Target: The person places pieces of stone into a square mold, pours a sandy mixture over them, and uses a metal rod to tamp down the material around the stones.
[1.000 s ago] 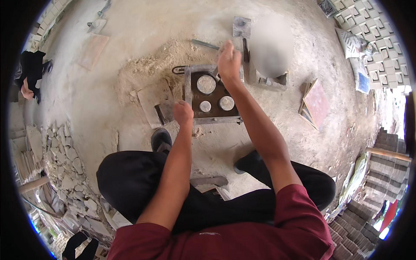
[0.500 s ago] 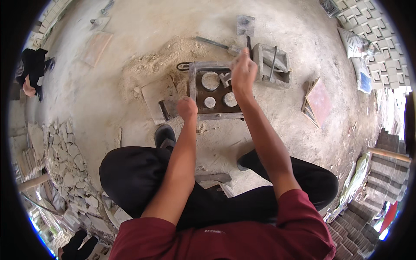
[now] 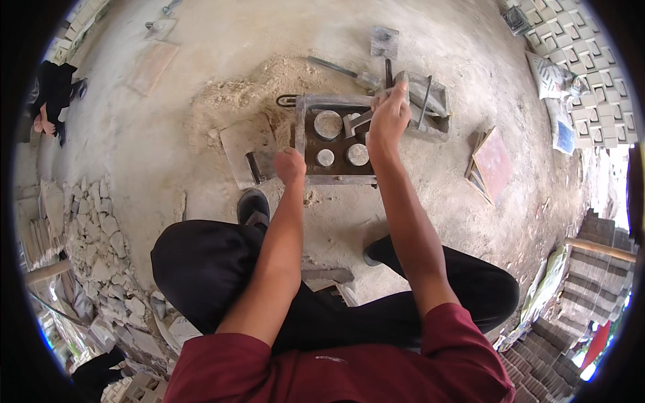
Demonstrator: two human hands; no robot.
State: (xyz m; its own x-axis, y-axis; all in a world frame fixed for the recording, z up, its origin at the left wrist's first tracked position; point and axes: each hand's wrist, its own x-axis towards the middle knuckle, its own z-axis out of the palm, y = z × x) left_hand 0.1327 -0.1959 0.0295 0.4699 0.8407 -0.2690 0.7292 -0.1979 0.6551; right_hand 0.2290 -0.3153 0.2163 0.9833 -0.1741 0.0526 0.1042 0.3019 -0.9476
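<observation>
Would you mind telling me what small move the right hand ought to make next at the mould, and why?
Probably lower the grey metal piece into the mould. The right hand grips it tilted over the tray's right side, above the round cores, while the left hand rests at the mould's left edge, seemingly steadying it.

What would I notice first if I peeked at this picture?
The two bare arms reaching out to a square metal mould on the dusty ground, with three pale round plugs inside it. The right hand grips a metal piece at its far right corner, the left hand rests on its near left edge. A sand heap lies beyond.
</observation>
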